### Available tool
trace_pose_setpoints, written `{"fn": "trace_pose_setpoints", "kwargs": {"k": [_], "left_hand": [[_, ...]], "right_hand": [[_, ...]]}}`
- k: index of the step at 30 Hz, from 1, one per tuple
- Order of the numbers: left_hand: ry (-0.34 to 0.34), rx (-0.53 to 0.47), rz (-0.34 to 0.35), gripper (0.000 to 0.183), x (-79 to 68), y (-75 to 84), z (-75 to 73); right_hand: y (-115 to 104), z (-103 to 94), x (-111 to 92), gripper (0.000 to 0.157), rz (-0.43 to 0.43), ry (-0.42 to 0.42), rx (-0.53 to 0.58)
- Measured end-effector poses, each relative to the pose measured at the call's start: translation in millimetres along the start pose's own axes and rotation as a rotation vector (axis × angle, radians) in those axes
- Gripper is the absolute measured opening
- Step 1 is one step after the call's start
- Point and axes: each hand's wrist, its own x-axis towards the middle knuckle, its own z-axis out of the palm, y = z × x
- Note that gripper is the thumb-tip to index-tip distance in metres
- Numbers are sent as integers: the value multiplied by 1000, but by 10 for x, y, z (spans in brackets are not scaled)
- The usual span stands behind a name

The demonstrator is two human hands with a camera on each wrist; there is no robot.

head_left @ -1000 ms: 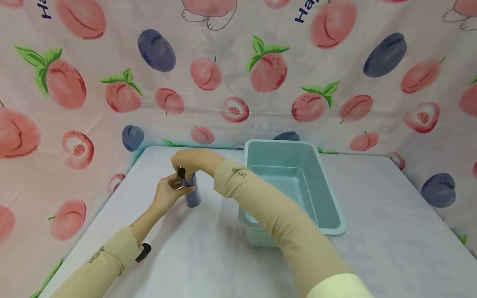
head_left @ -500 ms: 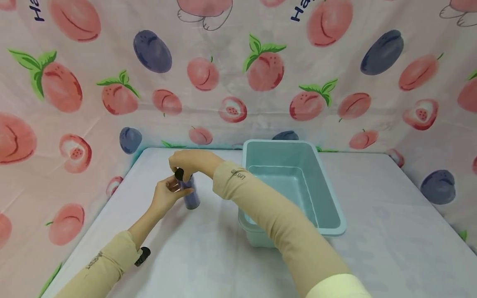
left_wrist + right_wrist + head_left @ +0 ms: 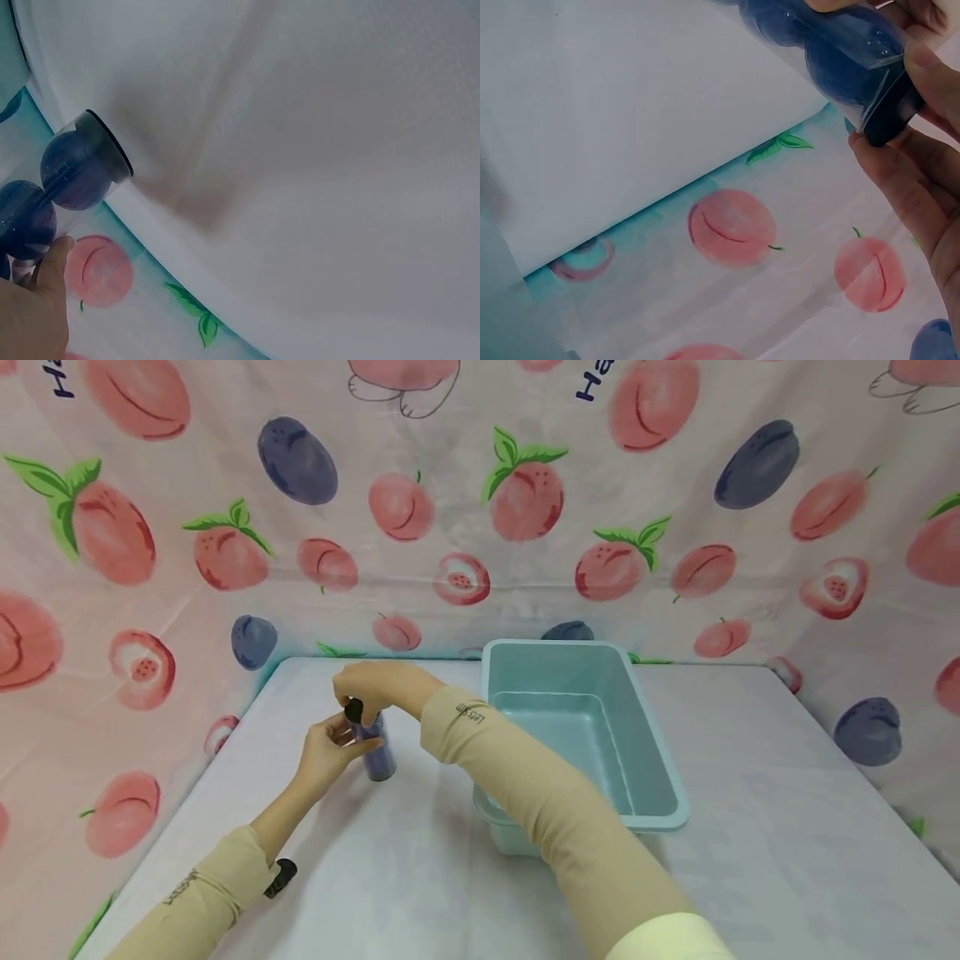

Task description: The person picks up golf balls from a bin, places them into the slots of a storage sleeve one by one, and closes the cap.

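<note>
A clear tube [image 3: 380,762] with dark blue balls [image 3: 75,171] inside stands slightly tilted over the left part of the table. My left hand [image 3: 325,758] grips it around the side, thumb across the front. Over its upper end, my right hand [image 3: 384,685] pinches the black cap [image 3: 894,112] between thumb and fingers. In the right wrist view, the cap sits at the tube's end, with the fingertips [image 3: 864,146] at its edge. The left wrist view shows the tube's other end, dark-rimmed, close over the white table. Part of the tube is hidden behind both hands.
To the right of the tube stands a pale blue-green plastic basin [image 3: 660,752], partly covered by my right sleeve [image 3: 540,785]. A black device [image 3: 281,878] sticks out at my left cuff. Fruit-printed cloth [image 3: 450,502] hangs behind the white table [image 3: 765,827].
The whole head view has shifted slightly left, basin and backdrop included. Both hands keep their places on the tube and its cap; a little more of the black cap shows.
</note>
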Motion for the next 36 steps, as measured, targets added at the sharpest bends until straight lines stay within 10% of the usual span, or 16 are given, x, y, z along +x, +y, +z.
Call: {"fn": "trace_pose_setpoints", "kwargs": {"k": [14,26,36], "left_hand": [[22,89,14,68,-114,150,-176],[69,641,595,45,-162,279,-393],[20,715,719,52,-147,205,-392]], "right_hand": [[145,-81,-182,86,141,-165,25],[211,-120,-399,69,94,-307,-56],[133,-41,-358,64,76,-307,-93]]}}
